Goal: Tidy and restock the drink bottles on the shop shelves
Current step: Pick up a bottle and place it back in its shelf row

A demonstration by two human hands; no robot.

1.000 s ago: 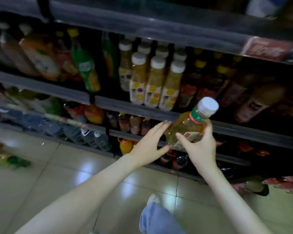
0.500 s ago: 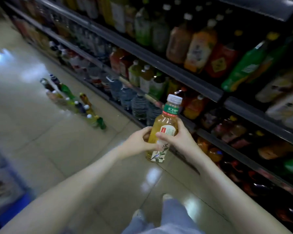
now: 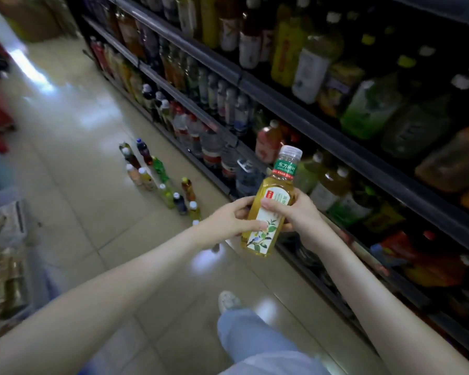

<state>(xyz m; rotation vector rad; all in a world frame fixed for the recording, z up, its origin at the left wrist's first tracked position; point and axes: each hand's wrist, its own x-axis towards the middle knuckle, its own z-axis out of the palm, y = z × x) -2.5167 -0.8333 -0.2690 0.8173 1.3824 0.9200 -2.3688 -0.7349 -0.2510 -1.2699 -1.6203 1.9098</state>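
I am standing in a narrow shop aisle with a glossy tiled floor (image 3: 92, 158), and the drink shelves (image 3: 336, 144) are running along my right side, packed with bottles behind dark front rails. A loose cluster of floor bottles (image 3: 160, 180) is standing on the tiles near the foot of the shelves, ahead of me and left of what I am carrying.

I am holding a tea bottle (image 3: 279, 188) out in front of me, over the floor just off the front edge of the lower shelves and touching none of them. My left hand (image 3: 228, 220) is gripping its lower body from the aisle side, with the thumb lying on the label. My right hand (image 3: 302, 212) is wrapping round the middle from the shelf side, thumb across the front. So both hands are clasped on the one bottle.

What is mattering most is its long axis. It is nearly upright, with the base down and toward me and the white cap (image 3: 290, 154) leaning up and to the right, toward the shelves. My right hand is sitting nearer the shelves, so I judge it the one to carry the bottle in, cap up, while the left lets go. Which gap it belongs in I cannot tell, as the shelf rows are blurring here.
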